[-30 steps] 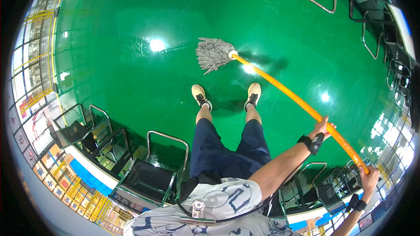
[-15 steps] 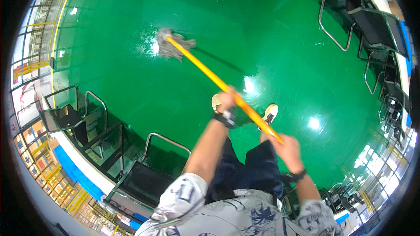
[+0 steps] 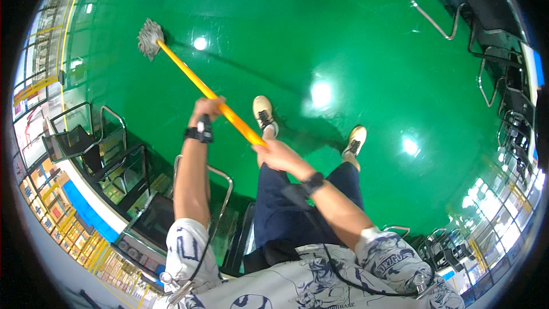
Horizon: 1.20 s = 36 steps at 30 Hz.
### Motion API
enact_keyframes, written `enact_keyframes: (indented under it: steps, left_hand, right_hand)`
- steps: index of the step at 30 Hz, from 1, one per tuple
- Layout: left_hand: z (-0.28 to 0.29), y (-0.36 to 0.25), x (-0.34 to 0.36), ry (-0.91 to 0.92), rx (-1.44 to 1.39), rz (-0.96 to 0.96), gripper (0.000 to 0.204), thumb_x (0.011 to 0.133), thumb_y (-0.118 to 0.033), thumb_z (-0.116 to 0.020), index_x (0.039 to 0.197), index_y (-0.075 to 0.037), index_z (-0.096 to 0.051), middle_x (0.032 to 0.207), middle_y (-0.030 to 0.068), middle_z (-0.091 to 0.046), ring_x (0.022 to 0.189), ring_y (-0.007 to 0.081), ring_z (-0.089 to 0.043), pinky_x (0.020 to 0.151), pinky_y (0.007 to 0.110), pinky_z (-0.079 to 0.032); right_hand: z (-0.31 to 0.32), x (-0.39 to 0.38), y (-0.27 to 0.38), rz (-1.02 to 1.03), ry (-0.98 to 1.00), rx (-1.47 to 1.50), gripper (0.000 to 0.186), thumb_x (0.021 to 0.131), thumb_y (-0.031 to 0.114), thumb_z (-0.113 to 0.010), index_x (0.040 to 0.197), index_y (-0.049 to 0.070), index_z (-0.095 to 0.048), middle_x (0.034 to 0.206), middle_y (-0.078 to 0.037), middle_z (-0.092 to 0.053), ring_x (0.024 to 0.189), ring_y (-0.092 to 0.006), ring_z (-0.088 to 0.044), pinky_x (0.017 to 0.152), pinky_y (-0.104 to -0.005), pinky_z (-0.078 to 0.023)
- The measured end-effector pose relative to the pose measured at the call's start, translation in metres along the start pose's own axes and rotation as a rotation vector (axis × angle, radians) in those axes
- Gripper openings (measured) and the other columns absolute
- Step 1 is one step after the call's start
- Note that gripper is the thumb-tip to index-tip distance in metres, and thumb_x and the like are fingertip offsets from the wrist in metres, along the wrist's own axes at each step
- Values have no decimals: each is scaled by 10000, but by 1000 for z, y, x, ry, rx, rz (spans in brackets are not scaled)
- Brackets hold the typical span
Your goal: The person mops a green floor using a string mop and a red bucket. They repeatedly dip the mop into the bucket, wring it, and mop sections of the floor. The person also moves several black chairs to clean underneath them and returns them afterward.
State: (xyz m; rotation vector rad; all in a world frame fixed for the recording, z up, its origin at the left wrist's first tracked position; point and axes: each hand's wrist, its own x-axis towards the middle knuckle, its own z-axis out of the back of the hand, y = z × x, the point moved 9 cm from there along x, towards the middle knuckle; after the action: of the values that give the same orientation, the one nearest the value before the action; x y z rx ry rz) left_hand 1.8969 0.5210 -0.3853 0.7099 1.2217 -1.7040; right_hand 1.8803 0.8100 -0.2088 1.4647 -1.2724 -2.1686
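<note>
A string mop (image 3: 189,72) with a long yellow handle slants from my hands toward the far left. Its grey mop head (image 3: 150,38) rests on the glossy green floor (image 3: 366,40). My left hand (image 3: 208,109) grips the handle partway along, and my right hand (image 3: 278,155) is wrapped round its near end. Both hands are closed on the pole. Dark bands circle both wrists.
Black chairs with bent metal frames stand by a long table at the lower left, the nearest chair (image 3: 153,220) close to my left arm. More black chairs (image 3: 486,3) line the right side. My light shoes (image 3: 355,139) stand apart on the floor. Yellow-framed shelving lies beyond the left table.
The mop head has moved left and slightly farther off across the floor. Both hands have swung left with the handle, and my feet have shifted into a wider stance.
</note>
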Motion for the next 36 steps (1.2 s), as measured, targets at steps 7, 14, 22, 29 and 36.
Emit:
enact_keyframes:
  steps: [7,14,22,29,36]
  left_hand:
    - [-455,-27,-221,76,233,-13,645,757,-437,-742,1000,47,-393,851,108,-587,700,207,-569,589,364,-508]
    - [-789,-60,-473,570,-1640,369,369,878,-462,-611,810,-139,-446,661,53,-480,611,176,-502,551,377,-428]
    - [-798,-69,-462,562,-1639,744,262,914,-369,-591,862,-157,-446,654,31,-444,562,212,-478,551,392,-448]
    - [-480,-36,-286,316,-1652,281,400,934,-429,-524,720,-92,-494,536,68,-466,470,225,-469,446,367,-425]
    - [-131,143,-202,-413,-1325,64,192,792,-78,-718,824,34,-565,665,136,-616,524,219,-601,479,333,-486]
  right_hand:
    - [203,-368,-229,-433,150,500,269,948,351,-553,822,113,-567,588,84,-449,468,-28,-376,407,-203,-272]
    - [336,-767,-239,-904,-264,306,415,871,403,-629,676,42,-565,488,8,-468,421,-71,-406,383,-261,-277]
    - [377,-732,-192,-767,-348,-329,327,804,216,-681,582,3,-572,465,-1,-474,429,-65,-442,386,-264,-307]
    - [254,-482,-31,-324,-76,-708,244,777,237,-734,797,4,-665,515,-123,-492,442,-181,-432,446,-343,-355]
    - [-31,-221,-10,-106,103,-408,283,875,294,-641,804,22,-612,556,-40,-521,471,-120,-523,437,-302,-402]
